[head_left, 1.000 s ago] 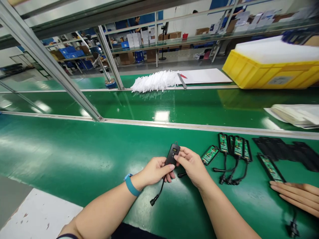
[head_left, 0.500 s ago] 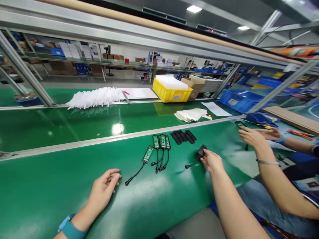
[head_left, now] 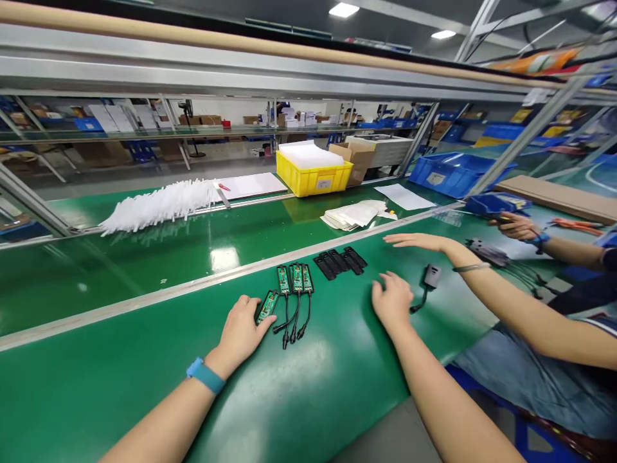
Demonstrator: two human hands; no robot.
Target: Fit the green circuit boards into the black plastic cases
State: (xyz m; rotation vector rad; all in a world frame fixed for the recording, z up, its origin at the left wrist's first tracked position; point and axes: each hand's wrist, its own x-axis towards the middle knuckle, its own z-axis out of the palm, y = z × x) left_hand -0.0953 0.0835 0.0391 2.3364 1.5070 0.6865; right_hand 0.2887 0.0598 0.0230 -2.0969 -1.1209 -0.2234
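My left hand (head_left: 243, 331) has its fingers and thumb about the near end of a green circuit board (head_left: 268, 306) in a black case half, lying slanted on the green bench; its cable is hidden by the hand. Just right of it lie several similar circuit boards (head_left: 297, 278) with black cables pointing toward me. My right hand (head_left: 393, 301) hovers over the bench, fingers apart and holding nothing. Beyond it is a group of flat black covers (head_left: 340, 262). A closed black case (head_left: 432, 276) with a short cable rests to the right of that hand.
At my right a co-worker's hand (head_left: 419, 242) reaches over the bench; their other hand (head_left: 518, 226) holds a dark tool. Behind are pale sheets (head_left: 357, 215), a yellow bin (head_left: 313, 182), a blue bin (head_left: 448, 177) and a white bristly bundle (head_left: 164, 202).
My left hand has moved right onto the slanted circuit board. My right hand has let go of the black case, which now lies farther right. The co-worker's hands have separated.
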